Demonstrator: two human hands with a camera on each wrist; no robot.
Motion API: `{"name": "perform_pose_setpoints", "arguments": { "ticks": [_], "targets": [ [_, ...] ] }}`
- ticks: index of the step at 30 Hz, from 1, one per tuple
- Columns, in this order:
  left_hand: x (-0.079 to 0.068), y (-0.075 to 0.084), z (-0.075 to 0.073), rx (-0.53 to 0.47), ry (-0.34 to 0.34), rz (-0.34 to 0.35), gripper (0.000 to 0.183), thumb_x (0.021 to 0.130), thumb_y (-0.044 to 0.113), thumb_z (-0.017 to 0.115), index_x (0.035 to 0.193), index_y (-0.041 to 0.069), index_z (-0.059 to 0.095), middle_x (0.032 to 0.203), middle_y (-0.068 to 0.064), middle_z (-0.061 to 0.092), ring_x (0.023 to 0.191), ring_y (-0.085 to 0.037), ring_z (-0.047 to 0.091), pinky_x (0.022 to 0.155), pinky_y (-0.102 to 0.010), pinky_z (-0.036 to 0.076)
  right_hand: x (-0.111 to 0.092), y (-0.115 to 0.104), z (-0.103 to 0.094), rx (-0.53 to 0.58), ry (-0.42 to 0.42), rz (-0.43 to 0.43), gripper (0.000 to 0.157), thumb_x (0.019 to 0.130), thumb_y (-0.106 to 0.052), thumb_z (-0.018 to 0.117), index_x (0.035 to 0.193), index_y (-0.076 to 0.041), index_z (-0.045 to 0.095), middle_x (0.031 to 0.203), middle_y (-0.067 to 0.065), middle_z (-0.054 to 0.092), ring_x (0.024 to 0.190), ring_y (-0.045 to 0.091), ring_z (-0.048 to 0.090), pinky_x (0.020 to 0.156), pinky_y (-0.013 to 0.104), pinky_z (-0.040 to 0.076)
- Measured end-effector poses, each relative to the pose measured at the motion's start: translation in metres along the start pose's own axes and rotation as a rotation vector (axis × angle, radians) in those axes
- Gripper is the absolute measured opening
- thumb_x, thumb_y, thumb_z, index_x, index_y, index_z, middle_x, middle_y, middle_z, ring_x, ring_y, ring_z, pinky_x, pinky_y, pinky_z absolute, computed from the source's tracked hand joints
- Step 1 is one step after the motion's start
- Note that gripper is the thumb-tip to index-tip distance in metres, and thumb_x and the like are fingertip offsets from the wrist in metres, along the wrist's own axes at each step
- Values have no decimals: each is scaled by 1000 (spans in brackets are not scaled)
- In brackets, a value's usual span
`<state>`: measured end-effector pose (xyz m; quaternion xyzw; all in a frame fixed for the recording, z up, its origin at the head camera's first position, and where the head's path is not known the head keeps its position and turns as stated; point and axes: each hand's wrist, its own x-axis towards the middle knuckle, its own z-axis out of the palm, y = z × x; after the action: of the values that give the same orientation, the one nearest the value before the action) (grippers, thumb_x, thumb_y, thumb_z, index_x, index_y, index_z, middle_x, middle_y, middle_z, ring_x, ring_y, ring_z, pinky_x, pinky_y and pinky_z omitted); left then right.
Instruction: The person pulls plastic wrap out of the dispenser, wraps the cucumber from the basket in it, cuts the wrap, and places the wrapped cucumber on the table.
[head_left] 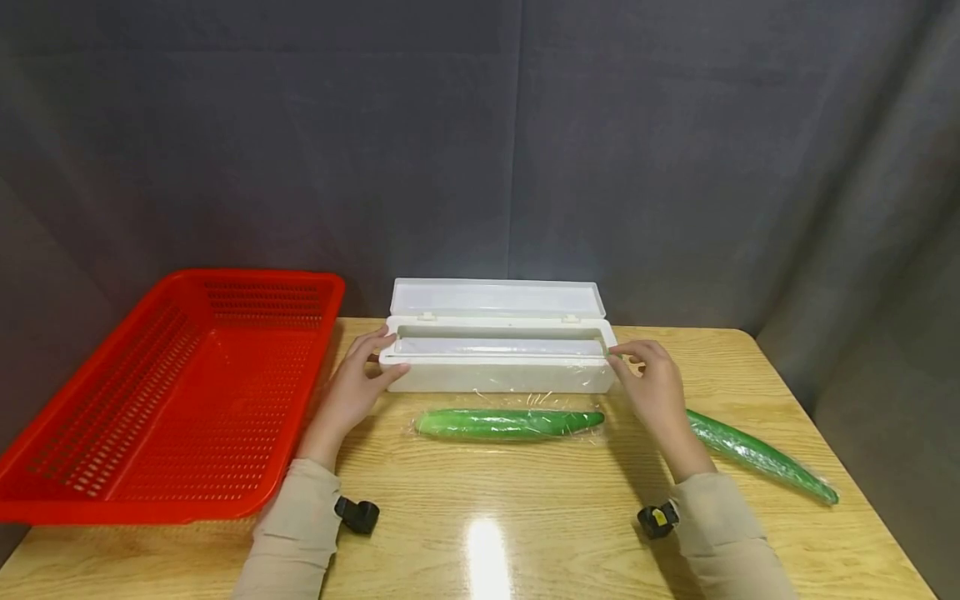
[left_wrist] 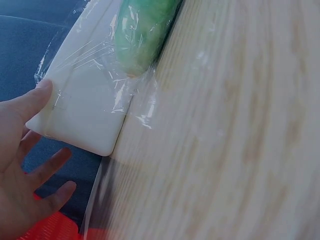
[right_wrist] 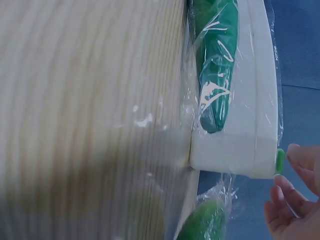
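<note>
A white cling film dispenser [head_left: 498, 379] stands on the table with its lid up and a roll of film [head_left: 498, 347] inside. My left hand [head_left: 360, 379] holds its left end, thumb on the front edge; in the left wrist view the other fingers spread behind. At the right end, my right hand [head_left: 652, 383] pinches a small green slider [right_wrist: 280, 161] on the dispenser's edge. Clear film drapes from the dispenser over a cucumber [head_left: 510, 424] lying just in front of it. Another cucumber [head_left: 757, 454], wrapped in film, lies right of my right hand.
A large red plastic basket [head_left: 180, 510] stands on the left, beside my left forearm. Dark grey curtain cloth [head_left: 510, 150] hangs behind the wooden table [head_left: 465, 492]. The table's right edge runs past the wrapped cucumber.
</note>
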<state>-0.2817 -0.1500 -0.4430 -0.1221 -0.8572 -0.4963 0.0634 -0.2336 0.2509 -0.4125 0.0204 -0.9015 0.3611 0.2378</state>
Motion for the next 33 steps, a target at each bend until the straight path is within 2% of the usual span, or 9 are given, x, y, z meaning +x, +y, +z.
{"name": "perform_pose_setpoints", "arguments": {
  "ticks": [6, 11, 20, 26, 33],
  "targets": [
    [-1, 0, -1, 10, 3, 1, 57, 91, 22, 74, 141, 7, 52, 155, -10, 36, 131, -33, 45, 107, -49, 37, -2, 2, -3, -25, -15, -90, 15, 90, -4, 72, 104, 3, 72, 112, 23, 61, 99, 41, 60, 83, 54, 48],
    [-2, -1, -2, 21, 3, 0, 56, 92, 21, 73, 142, 7, 52, 155, -11, 35, 126, -33, 49, 104, -48, 41, -1, 5, 2, -36, -29, -136, 16, 87, -3, 75, 101, 3, 73, 110, 22, 61, 101, 39, 59, 85, 53, 47],
    [1, -3, -1, 0, -1, 10, 59, 91, 20, 73, 143, 5, 50, 156, -12, 33, 128, -34, 46, 103, -48, 42, 3, 7, 10, -64, -65, -123, 19, 88, -6, 75, 104, 2, 72, 117, 23, 59, 112, 41, 53, 96, 56, 41],
    [3, 0, -1, 32, -5, 18, 58, 92, 20, 72, 143, 6, 49, 156, -13, 35, 141, -34, 34, 112, -51, 32, 5, 7, 12, -87, -80, -108, 12, 89, -6, 74, 100, 0, 73, 116, 21, 58, 114, 41, 51, 97, 56, 41],
    [1, 2, -3, 78, 28, 44, 54, 91, 22, 74, 140, 9, 55, 153, -14, 39, 141, -39, 30, 112, -60, 23, 6, 9, 16, -102, -58, -100, 6, 87, -4, 75, 91, 0, 73, 114, 20, 59, 112, 40, 53, 96, 55, 42]
  ]
}}
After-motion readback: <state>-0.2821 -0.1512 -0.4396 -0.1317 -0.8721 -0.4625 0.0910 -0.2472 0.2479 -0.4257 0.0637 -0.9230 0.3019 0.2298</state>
